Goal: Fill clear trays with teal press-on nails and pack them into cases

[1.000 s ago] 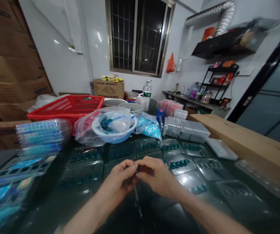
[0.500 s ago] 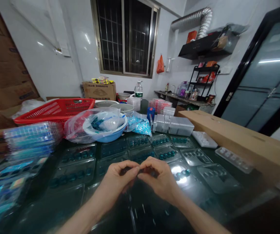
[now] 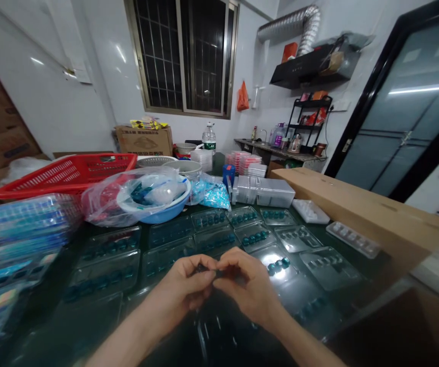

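My left hand point(image 3: 183, 288) and my right hand point(image 3: 246, 288) meet at the fingertips low in the middle, both pinched on a small dark piece point(image 3: 208, 271) too small to name. They hover over clear plastic blister trays point(image 3: 255, 237) spread across the dark table point(image 3: 62, 326); several trays hold small teal beads. A tray with teal beads point(image 3: 278, 265) lies just right of my right hand.
A blue basin in a clear bag point(image 3: 154, 201) and a red basket point(image 3: 66, 173) stand behind the trays. Stacked packaged cards point(image 3: 24, 224) sit at the left. A long cardboard box point(image 3: 357, 209) runs along the right. Clear boxes point(image 3: 263, 189) and a water bottle point(image 3: 209, 138) are farther back.
The view has swung to the right, so the table things shifted left in frame. My hands stay pinched together at the fingertips, sitting slightly lower in the picture.
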A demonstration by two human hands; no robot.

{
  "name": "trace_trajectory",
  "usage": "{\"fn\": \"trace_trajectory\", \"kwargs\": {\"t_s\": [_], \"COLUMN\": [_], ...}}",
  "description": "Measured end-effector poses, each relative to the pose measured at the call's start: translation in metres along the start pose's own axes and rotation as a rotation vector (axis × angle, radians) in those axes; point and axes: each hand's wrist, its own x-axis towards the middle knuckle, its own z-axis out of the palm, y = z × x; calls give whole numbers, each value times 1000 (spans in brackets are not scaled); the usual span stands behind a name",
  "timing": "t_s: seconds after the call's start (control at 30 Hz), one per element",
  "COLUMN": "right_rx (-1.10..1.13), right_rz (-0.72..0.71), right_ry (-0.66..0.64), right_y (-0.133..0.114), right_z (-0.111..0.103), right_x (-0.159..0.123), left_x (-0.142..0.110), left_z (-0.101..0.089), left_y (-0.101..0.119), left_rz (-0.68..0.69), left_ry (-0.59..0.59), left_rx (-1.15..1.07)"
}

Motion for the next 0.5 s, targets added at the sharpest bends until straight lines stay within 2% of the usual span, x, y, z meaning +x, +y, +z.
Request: {"fn": "trace_trajectory", "kwargs": {"t_s": [0.1, 0.33, 0.4, 0.5], "right_rx": [76, 347, 398, 435], "right_rz": [72, 381, 382, 309], "right_ry": [21, 198, 214, 174], "right_y": [-1, 11, 13, 13], "right_z": [4, 25, 26, 18], "right_x": [-2, -12, -13, -12], "left_x": [0, 2, 3, 5], "left_z": [0, 11, 14, 15], "left_y": [-1, 0, 1, 1], "left_rz": [-22, 138, 168, 138], "left_ry": [-23, 135, 145, 110], "left_rx": [-85, 0, 25, 19]}}
